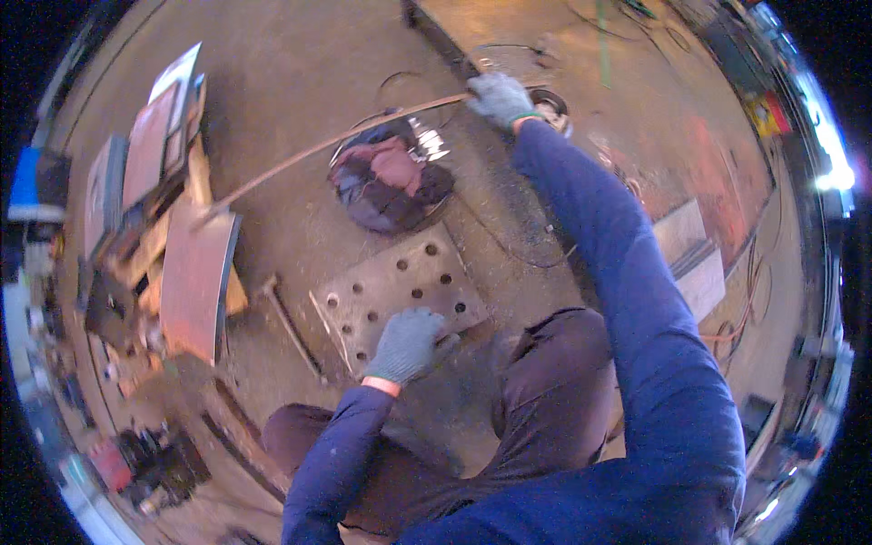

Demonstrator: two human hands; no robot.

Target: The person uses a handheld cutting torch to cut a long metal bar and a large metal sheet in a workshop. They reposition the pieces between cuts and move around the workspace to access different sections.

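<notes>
Blue sleeves and dark trousers fill the lower frame, above a dusty concrete floor (300, 54). At centre lies a grey steel plate (400, 286) drilled with round holes; the gloved left hand (407, 343) rests flat on its lower edge, fingers spread. At upper centre, the gloved right hand (498, 96) is closed around one end of a long thin rusty rod (318, 150), which slants down-left toward curved rusty sheets (195, 282).
</notes>
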